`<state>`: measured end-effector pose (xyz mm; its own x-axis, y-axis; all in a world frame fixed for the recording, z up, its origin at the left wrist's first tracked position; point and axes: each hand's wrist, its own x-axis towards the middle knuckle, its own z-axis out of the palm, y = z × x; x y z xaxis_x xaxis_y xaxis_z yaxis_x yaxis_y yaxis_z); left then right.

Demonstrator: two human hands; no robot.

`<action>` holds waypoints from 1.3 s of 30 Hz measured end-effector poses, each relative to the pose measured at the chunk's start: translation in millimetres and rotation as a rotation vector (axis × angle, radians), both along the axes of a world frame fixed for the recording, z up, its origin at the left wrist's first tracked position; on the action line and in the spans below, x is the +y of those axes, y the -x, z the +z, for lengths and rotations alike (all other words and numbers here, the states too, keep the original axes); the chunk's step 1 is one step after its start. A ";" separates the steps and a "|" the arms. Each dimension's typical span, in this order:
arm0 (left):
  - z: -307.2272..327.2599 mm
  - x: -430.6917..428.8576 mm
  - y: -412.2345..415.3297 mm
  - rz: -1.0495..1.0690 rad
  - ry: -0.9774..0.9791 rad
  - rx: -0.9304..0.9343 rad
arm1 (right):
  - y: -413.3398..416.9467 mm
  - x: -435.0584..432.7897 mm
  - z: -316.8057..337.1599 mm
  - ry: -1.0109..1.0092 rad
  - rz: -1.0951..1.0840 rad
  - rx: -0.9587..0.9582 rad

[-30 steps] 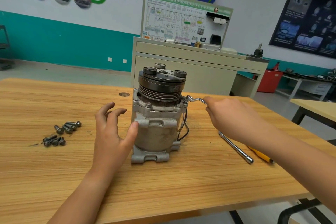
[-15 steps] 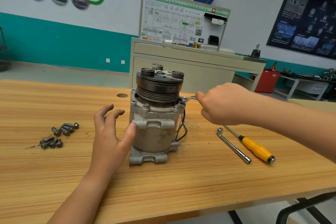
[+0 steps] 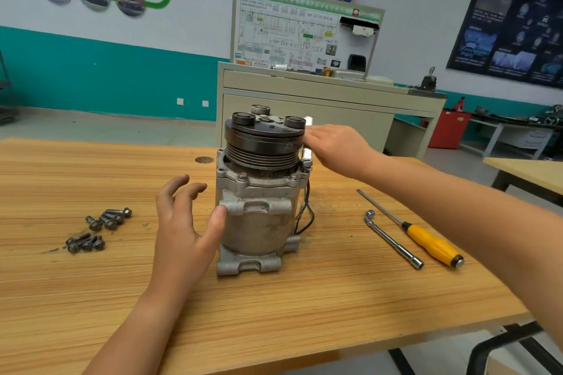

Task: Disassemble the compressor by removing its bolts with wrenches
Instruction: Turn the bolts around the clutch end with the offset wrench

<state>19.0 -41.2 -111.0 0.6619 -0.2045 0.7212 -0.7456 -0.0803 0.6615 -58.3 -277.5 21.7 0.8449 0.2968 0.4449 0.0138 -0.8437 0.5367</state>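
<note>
Compressor (image 3: 259,216) braced upright mid-counter (image 3: 274,313) for a flange bolt

Left hand (image 3: 182,228) sets only its thumb against the housing, fingers spread and lifted, probably to stop the body twisting; right hand (image 3: 338,149) closes over a small wrench (image 3: 306,153) beside the pulley (silver ends show, the grip itself is hidden). Removed bolts (image 3: 100,228) lie well left, L-shaped socket wrench (image 3: 393,240) and yellow-handled screwdriver (image 3: 426,240) to the right.

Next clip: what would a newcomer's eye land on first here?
The grey compressor stands upright mid-way across the table, the left hand touching its left side with the thumb and the right hand holding a wrench beside the pulley. Next come the loose bolts lying to the left, and the yellow-handled screwdriver to the right.
</note>
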 end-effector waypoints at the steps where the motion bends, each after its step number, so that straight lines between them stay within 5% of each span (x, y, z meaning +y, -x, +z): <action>1: -0.2 0.0 -0.3 -0.001 0.000 0.011 | -4.7 0.3 -2.7 -0.032 0.041 -0.020; 4: -0.9 -0.3 -0.5 -0.005 -0.001 0.017 | 0.1 1.7 -8.1 -0.135 0.032 -0.040; 8: -1.2 -0.7 -0.3 -0.011 -0.004 -0.018 | 34.4 9.3 -3.5 -0.432 -0.047 -0.347; 10: -2.1 -1.0 -0.8 -0.012 -0.010 -0.022 | 54.7 20.1 -0.9 -0.388 -0.145 -0.368; 15: -2.0 -0.8 -1.5 -0.008 -0.013 0.009 | 83.6 43.2 -11.5 -0.198 -0.541 -0.061; 39: 1.0 -0.2 1.7 -0.008 -0.003 0.022 | 67.4 53.7 27.6 0.023 -0.558 0.341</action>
